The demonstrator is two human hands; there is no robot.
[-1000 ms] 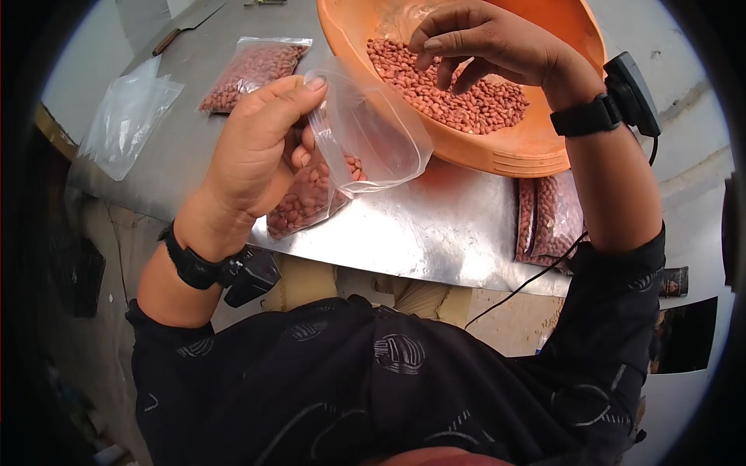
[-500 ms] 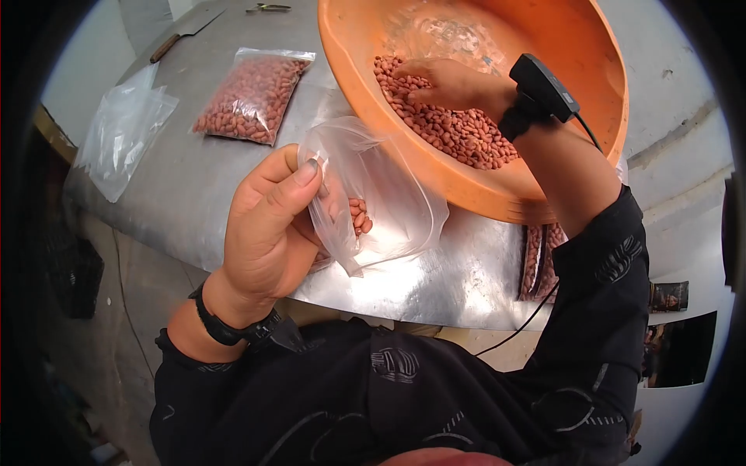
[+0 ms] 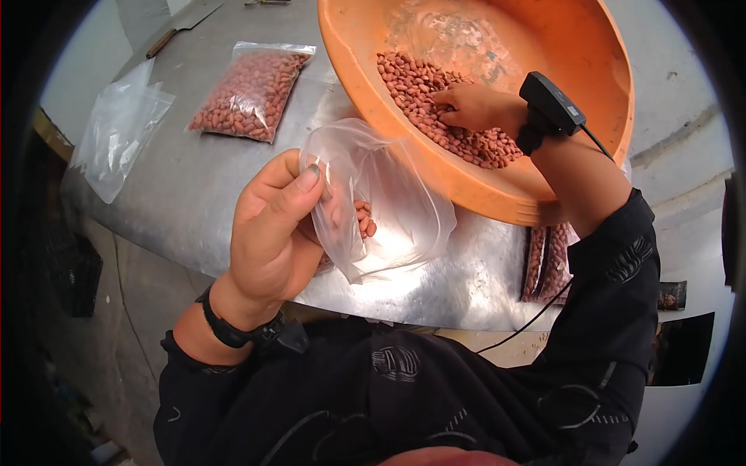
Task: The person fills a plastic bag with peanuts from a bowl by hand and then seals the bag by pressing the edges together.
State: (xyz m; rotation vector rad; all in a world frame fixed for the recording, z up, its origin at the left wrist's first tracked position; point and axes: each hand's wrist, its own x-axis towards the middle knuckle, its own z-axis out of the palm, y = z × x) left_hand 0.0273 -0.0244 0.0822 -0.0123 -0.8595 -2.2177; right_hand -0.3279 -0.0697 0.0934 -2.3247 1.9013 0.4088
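My left hand (image 3: 273,221) pinches the rim of a clear plastic bag (image 3: 404,206) between thumb and fingers, and the bag's mouth gapes toward the basin. A few reddish peanuts (image 3: 364,220) show low in the bag. Inside the tilted orange basin (image 3: 536,206), my right hand (image 3: 479,107) is down among a heap of loose peanuts (image 3: 423,97). Its fingers curl into the heap, with the tips partly hidden by peanuts.
A filled bag of peanuts (image 3: 252,93) lies on the metal table (image 3: 186,186). Flat clear bags (image 3: 124,132) are at the left, a knife (image 3: 183,29) farther back. More filled bags (image 3: 548,264) sit below the basin's right side. A black cable (image 3: 528,322) runs near my right sleeve.
My right hand has shifted right and lower in the basin, and its outstretched fingers have curled into the peanuts. The left hand still holds the bag, moved only slightly.
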